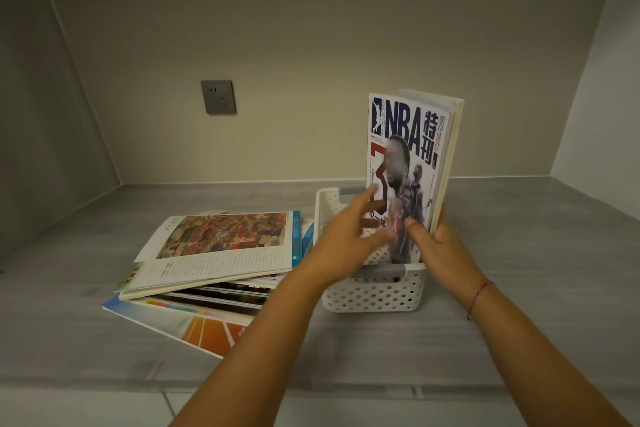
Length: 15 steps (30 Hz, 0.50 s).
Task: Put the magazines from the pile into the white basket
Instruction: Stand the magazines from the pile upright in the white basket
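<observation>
A white perforated basket (372, 293) stands on the grey floor, right of centre. Several magazines stand upright inside it, with an NBA magazine (405, 135) at the front. My right hand (434, 241) grips the lower edge of these upright magazines, thumb on the front cover and fingers behind. My left hand (346, 236) is spread with straight fingers, its tips touching the NBA cover near the bottom left. The pile of magazines (214, 260) lies fanned out flat on the floor left of the basket, topped by one with a painted scene.
Plain walls enclose the floor at the back, left and right. A grey wall socket (218, 97) sits on the back wall above the pile. The basket's left wall touches the pile's right edge. Tiled floor stretches in front.
</observation>
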{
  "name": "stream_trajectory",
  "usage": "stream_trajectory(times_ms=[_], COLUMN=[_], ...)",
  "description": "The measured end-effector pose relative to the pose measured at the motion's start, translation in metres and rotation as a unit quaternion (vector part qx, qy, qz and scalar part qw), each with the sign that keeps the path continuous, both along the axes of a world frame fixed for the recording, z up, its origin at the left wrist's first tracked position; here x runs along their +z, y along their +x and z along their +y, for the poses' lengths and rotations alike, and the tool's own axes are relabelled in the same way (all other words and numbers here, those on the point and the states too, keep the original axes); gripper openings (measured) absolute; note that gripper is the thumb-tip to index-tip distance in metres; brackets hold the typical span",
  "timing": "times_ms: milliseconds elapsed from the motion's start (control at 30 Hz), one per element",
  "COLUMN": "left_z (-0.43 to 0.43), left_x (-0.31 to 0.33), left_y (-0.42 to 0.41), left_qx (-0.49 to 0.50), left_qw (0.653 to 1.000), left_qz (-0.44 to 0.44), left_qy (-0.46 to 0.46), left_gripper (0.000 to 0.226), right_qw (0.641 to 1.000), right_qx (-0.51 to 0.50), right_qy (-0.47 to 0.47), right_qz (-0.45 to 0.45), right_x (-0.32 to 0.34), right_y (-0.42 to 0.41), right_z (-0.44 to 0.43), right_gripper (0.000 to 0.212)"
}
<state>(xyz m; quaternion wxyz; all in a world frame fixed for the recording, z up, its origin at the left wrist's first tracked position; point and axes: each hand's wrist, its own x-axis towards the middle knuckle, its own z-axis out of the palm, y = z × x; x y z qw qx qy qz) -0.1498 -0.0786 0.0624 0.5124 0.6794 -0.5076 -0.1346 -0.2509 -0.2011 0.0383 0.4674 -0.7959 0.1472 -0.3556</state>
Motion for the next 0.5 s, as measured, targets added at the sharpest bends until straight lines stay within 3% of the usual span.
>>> stream_trajectory(times_ms=[67,133,233,267,400,433,500], left_z=[0.018,0.04,0.076,0.088,0.115,0.118,0.12], left_x=[-0.008,-0.025,-0.051,-0.056,-0.052,-0.05,-0.047], left_y=[0.017,0.036,0.06,0.064,0.074,0.077,0.078], left_qx=[0.151,0.324,0.491,0.508,0.517,0.504,0.476], left_qw=[0.986,0.937,0.805,0.766,0.653,0.639,0.652], left_qz=[-0.007,0.032,0.283,0.354,0.504,0.528,0.543], left_qy=[-0.071,-0.126,-0.174,-0.176,-0.228,-0.242,-0.23], left_gripper=[0.052,0.039,0.035,0.038,0.065,0.068,0.068], right_qw=[1.0,1.0,1.0,1.0,1.0,1.0,1.0], right_qx=[0.001,-0.002,-0.01,-0.011,-0.012,-0.014,-0.017], right_qy=[0.001,0.006,0.006,0.008,0.019,0.018,0.017], right_qz=[0.01,0.015,0.011,0.01,0.008,0.007,0.005], right_x=[0.0,-0.001,-0.002,-0.003,-0.003,-0.002,-0.002], right_y=[-0.001,-0.001,0.0,0.0,0.001,0.001,0.001], right_z=[0.001,0.001,-0.001,-0.002,0.0,0.001,0.001], right_gripper=[0.045,0.044,0.046,0.046,0.044,0.043,0.042])
